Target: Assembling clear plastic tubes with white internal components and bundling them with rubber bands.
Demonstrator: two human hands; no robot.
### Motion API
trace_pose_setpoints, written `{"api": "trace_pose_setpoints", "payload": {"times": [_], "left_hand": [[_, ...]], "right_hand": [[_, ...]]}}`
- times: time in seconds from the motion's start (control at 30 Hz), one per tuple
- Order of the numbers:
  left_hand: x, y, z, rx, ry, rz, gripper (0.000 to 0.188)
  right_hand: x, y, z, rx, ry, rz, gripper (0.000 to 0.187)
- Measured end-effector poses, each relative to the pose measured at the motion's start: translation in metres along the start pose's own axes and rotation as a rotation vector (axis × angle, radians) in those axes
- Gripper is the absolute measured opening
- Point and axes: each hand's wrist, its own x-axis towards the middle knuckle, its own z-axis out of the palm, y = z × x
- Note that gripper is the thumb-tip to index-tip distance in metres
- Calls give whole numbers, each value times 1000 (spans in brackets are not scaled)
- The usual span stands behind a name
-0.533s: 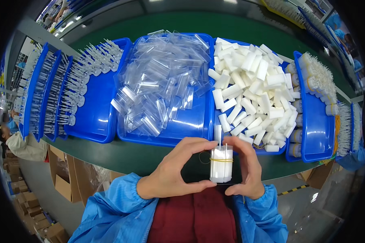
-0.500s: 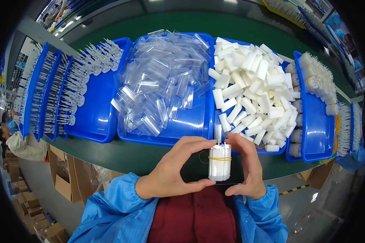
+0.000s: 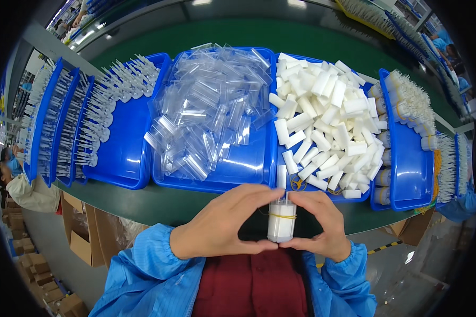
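Note:
My left hand (image 3: 211, 224) and my right hand (image 3: 322, 224) hold a small white cylindrical bundle (image 3: 282, 226) between them, just past the table's near edge. A yellow rubber band circles its middle, and a thin stem rises from its top. Fingers of both hands rest at its upper end, thumbs at its lower end. Beyond it lie white foam-like blocks (image 3: 322, 153), heaped in a blue tray. Loose yellow rubber bands (image 3: 298, 184) show at that tray's near edge. Left of them, clear plastic sheets or sleeves (image 3: 206, 105) fill much of another blue tray (image 3: 248, 166).
Stacked blue trays (image 3: 119, 153) at the left carry white stemmed pieces (image 3: 92, 132). At the right, another blue tray (image 3: 410, 174) bears banded bundles (image 3: 410, 103). Cardboard boxes (image 3: 84, 238) stand on the floor at the left. Another person (image 3: 26, 185) is at far left.
My right hand has closed in from the right and now touches the bundle. The bundle has shifted slightly left and turned, with its white side looking smoother.

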Motion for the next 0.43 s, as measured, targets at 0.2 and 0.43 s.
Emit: {"api": "trace_pose_setpoints", "payload": {"times": [0.2, 0.43], "left_hand": [[-2, -5, 0, -35, 3, 25, 85], [-6, -11, 6, 48, 45, 132, 79]], "right_hand": [[-1, 1, 5, 142, 80, 9, 81], [-4, -1, 4, -31, 54, -30, 87]]}}
